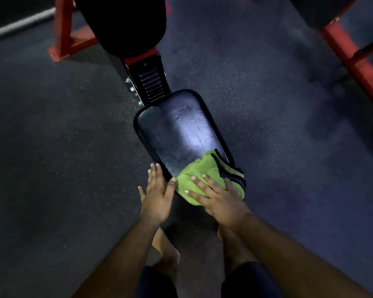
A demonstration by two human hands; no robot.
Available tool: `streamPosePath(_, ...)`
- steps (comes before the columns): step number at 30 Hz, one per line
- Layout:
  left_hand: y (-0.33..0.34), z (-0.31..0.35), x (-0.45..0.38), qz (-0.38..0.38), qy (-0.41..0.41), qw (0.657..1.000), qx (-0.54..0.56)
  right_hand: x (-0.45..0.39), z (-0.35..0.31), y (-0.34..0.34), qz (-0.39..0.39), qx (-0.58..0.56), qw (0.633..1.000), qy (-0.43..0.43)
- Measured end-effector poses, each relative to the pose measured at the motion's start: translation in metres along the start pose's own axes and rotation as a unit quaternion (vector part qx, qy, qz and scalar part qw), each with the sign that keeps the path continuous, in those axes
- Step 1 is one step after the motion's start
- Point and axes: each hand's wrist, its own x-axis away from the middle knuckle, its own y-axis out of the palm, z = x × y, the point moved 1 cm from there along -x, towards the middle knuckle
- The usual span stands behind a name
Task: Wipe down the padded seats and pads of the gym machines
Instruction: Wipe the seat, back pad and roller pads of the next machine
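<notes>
A black padded seat (179, 130) of a bench stands in the middle of the head view, shiny where light hits it. A green cloth with dark stripes (205, 173) lies on the seat's near right corner. My right hand (218, 198) presses flat on the cloth with fingers spread. My left hand (156, 194) rests with straight fingers against the seat's near left edge. The black back pad (125, 24) rises beyond the seat at the top.
Red steel frame legs stand at the top left (63, 39) and along the right (353, 59). A second black pad (319, 9) sits at the top right. Dark speckled rubber floor (52, 147) surrounds the bench. My bare feet (166, 254) stand below the seat.
</notes>
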Motion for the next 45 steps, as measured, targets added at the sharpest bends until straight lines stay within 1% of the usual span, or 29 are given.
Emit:
streamPosePath(2,-0.010,0.009,0.011,-0.026,0.018,0.999,-0.001,0.015,0.013,-0.016,-0.039,-0.019,0.994,0.096)
streamPosePath(4,-0.008,0.015,0.016,-0.060,0.032,0.997,-0.025,0.015,0.023,-0.027,-0.066,-0.045,0.979,0.187)
streamPosePath(5,-0.024,0.025,0.035,-0.080,0.036,0.996,-0.030,0.025,0.013,-0.054,-0.082,-0.079,0.967,0.227)
streamPosePath(6,-0.030,0.031,0.040,-0.097,0.030,0.994,-0.029,0.022,0.006,-0.070,-0.086,-0.124,0.955,0.254)
streamPosePath(7,-0.030,0.035,0.044,-0.112,0.019,0.993,-0.013,0.019,-0.003,-0.081,-0.070,-0.167,0.942,0.284)
streamPosePath(8,-0.029,0.038,0.044,-0.129,0.007,0.992,0.009,0.012,-0.013,-0.088,-0.036,-0.203,0.932,0.299)
streamPosePath(10,-0.054,0.062,0.076,-0.152,0.006,0.983,0.107,0.026,-0.046,-0.136,0.030,-0.277,0.908,0.312)
streamPosePath(11,-0.062,0.072,0.089,-0.160,0.012,0.971,0.179,0.032,-0.060,-0.151,0.047,-0.306,0.900,0.306)
streamPosePath(13,-0.085,0.097,0.117,-0.180,0.028,0.935,0.305,0.051,-0.086,-0.177,0.069,-0.323,0.902,0.277)
streamPosePath(15,-0.103,0.116,0.140,-0.185,0.051,0.919,0.344,0.068,-0.103,-0.193,0.086,-0.303,0.917,0.244)
streamPosePath(17,-0.116,0.131,0.159,-0.176,0.067,0.919,0.346,0.083,-0.109,-0.203,0.106,-0.300,0.920,0.229)
streamPosePath(19,-0.125,0.142,0.168,-0.151,0.080,0.929,0.329,0.093,-0.106,-0.212,0.120,-0.316,0.915,0.221)
streamPosePath(21,-0.135,0.154,0.177,-0.134,0.098,0.934,0.315,0.103,-0.097,-0.225,0.137,-0.354,0.899,0.217)
streamPosePath(23,-0.144,0.162,0.179,-0.112,0.119,0.945,0.284,0.106,-0.086,-0.235,0.150,-0.376,0.891,0.205)
streamPosePath(25,-0.157,0.171,0.182,-0.099,0.142,0.954,0.245,0.107,-0.077,-0.245,0.174,-0.385,0.882,0.210)
streamPosePath(28,-0.184,0.181,0.180,-0.105,0.192,0.963,0.157,0.101,-0.067,-0.264,0.222,-0.417,0.852,0.226)
streamPosePath(31,-0.217,0.189,0.171,-0.116,0.236,0.961,0.085,0.080,-0.062,-0.283,0.261,-0.459,0.816,0.236)
streamPosePath(34,-0.255,0.194,0.151,-0.113,0.271,0.954,0.053,0.045,-0.067,-0.304,0.255,-0.533,0.768,0.249)
streamPosePath(35,-0.271,0.194,0.142,-0.116,0.278,0.952,0.048,0.029,-0.072,-0.312,0.262,-0.560,0.746,0.247)
streamPosePath(37,-0.301,0.194,0.125,-0.129,0.289,0.947,0.048,0.002,-0.083,-0.327,0.293,-0.602,0.697,0.256)
streamPosePath(38,-0.316,0.192,0.119,-0.137,0.299,0.943,0.050,-0.009,-0.089,-0.335,0.314,-0.605,0.682,0.266)
streamPosePath(39,-0.329,0.191,0.114,-0.147,0.311,0.938,0.048,-0.018,-0.092,-0.345,0.332,-0.598,0.674,0.279)
streamPosePath(40,-0.349,0.187,0.105,-0.157,0.324,0.933,0.025,-0.031,-0.101,-0.356,0.354,-0.593,0.661,0.294)
streamPosePath(42,-0.382,0.185,0.088,-0.159,0.345,0.922,-0.076,-0.046,-0.109,-0.377,0.389,-0.567,0.652,0.320)
streamPosePath(44,-0.415,0.184,0.070,-0.143,0.359,0.894,-0.226,-0.060,-0.115,-0.400,0.422,-0.535,0.642,0.351)
streamPosePath(45,-0.427,0.186,0.063,-0.129,0.365,0.880,-0.274,-0.064,-0.116,-0.409,0.434,-0.522,0.639,0.360)
